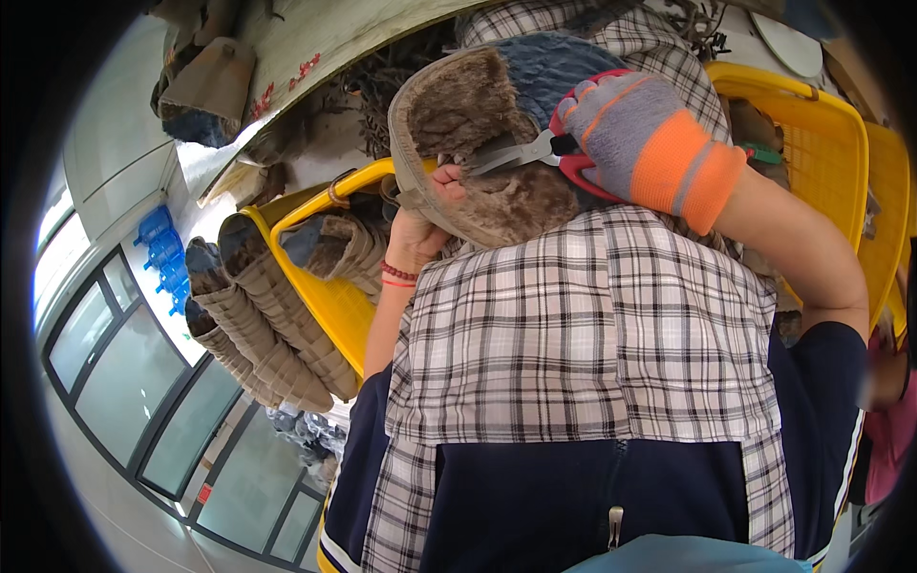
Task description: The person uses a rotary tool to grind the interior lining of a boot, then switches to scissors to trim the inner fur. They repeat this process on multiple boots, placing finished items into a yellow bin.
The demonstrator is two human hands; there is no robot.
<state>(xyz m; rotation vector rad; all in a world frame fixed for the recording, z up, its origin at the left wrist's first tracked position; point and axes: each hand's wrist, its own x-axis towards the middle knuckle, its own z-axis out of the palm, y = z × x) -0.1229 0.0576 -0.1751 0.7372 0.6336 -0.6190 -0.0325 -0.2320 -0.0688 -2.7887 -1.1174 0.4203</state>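
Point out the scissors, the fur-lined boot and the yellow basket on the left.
scissors (521,153): head view, on the metal blades.
boot (458,110): head view, on the brown fur lining.
yellow basket (330,291): head view, on its front wall.

Few such items are seen. A pale board (315,38), tilted across the upper left, is marked with small red characters (287,81) near its lower edge. A small red rectangular label (204,494) is fixed low on the dark window frame at the lower left. A row of blue packaged items (164,256) is set against the white wall at left; their kind cannot be told.
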